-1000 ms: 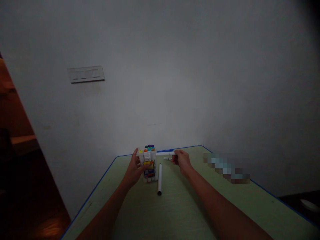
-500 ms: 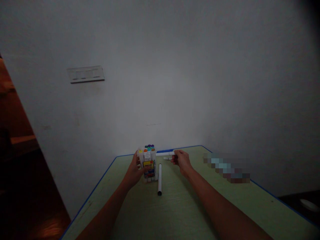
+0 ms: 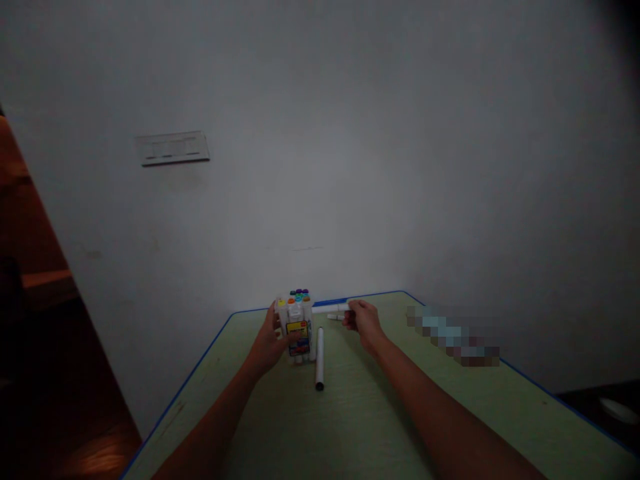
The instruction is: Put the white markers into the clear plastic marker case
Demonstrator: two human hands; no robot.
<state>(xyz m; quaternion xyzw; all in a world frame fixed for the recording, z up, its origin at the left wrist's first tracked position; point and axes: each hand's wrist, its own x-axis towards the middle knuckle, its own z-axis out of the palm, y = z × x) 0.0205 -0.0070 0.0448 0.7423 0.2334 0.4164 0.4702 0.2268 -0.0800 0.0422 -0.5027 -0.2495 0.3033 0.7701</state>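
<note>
Wrapping around the left side of the marker case [image 3: 296, 311], the left grip [image 3: 269, 345] is holding it. Its yellow label [image 3: 299, 328] is showing marks too small to read. The right grip [image 3: 364, 323] is pinching a white marker [image 3: 329, 309], right of the case. Another marker [image 3: 320, 360] is lying nearer, on the surface [image 3: 280, 427].

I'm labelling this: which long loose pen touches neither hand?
The white pen just right of the clear case, dark end toward the camera; the right hand holds the other pen.
</note>
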